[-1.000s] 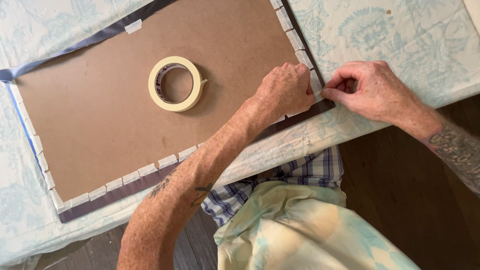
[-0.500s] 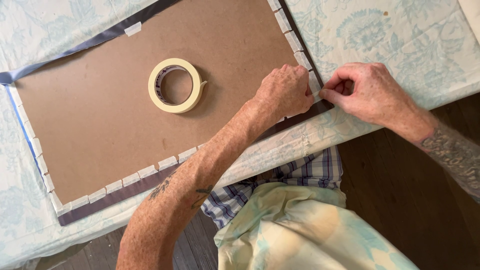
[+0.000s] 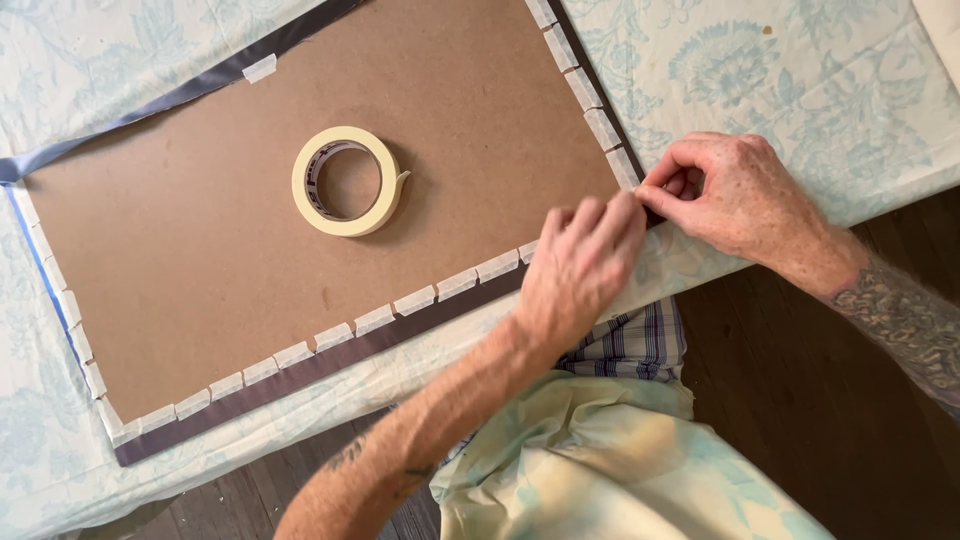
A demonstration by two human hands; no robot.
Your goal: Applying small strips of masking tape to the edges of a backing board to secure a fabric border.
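Both hands meet at the brown backing board's (image 3: 300, 230) near corner: left hand (image 3: 580, 265) presses fingers flat, holding nothing; right hand (image 3: 735, 195) pinches the taped edge. A masking tape roll (image 3: 345, 181) lies on the board.

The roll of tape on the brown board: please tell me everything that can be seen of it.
The roll of masking tape is a cream, paper-like ring with a darker inner core. It lies flat on the brown board, a little above its middle. A short loose end sticks out at its right side. Nothing touches it but the board; both hands work away from it, at the board's lower right corner.
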